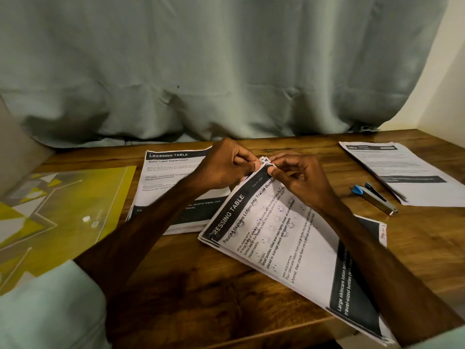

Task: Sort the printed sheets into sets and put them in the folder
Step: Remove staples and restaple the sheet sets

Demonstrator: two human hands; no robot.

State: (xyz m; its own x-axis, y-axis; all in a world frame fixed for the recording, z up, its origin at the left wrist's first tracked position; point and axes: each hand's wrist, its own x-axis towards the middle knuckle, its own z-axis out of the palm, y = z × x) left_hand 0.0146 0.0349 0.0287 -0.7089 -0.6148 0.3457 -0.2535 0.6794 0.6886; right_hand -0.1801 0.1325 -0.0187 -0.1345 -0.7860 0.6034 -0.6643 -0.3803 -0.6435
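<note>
A set of printed sheets [284, 248] headed "Dressing Table" lies tilted on the wooden table [191, 280] in front of me. My left hand [226, 162] and my right hand [299, 177] meet at its far top corner, and both pinch that corner between thumb and fingers. A second stack of printed sheets [168, 172] lies behind my left forearm. A third stack [402, 170] sits at the far right. The yellow and grey plastic folder [57, 210] lies flat at the left.
A stapler with a blue end [375, 197] rests between the tilted set and the right-hand stack. A grey-green curtain [226, 71] hangs along the table's back edge. Pale fabric [50, 313] fills the lower left corner.
</note>
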